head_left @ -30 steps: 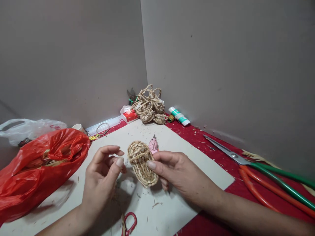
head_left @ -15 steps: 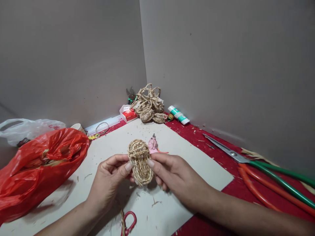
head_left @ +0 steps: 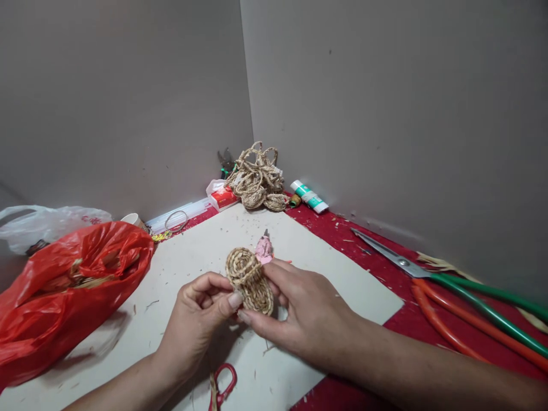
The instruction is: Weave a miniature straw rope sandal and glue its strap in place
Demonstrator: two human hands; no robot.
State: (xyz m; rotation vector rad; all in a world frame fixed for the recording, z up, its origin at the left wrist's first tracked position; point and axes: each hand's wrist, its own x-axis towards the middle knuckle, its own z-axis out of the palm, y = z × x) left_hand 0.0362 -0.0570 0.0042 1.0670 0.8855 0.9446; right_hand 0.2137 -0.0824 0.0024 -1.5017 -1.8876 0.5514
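Note:
A small slipper woven from straw braid (head_left: 250, 278) is held up over the pale board (head_left: 338, 279), tilted with its rounded top to the upper left. My left hand (head_left: 205, 308) pinches its left edge between thumb and fingers. On the other side my right hand (head_left: 299, 302) grips it, thumb low across the front and fingers behind, partly hidden. Just beyond lies a pink-wrapped tool with a dark metal tip (head_left: 264, 248). Below the hands, red-handled scissors (head_left: 226, 382) show only in part, beside a strip of straw.
Large shears with green and orange handles (head_left: 411, 268) lie at right on the red cloth (head_left: 342, 394). A red plastic bag of straw (head_left: 77, 291) sits at left. A heap of straw rope (head_left: 257, 180) and pliers (head_left: 226, 161) stand in the back corner, near a green-and-white roll (head_left: 310, 197).
The slipper has turned, its lower end swinging right. My right thumb has shifted down and left on it, and the view has moved slightly.

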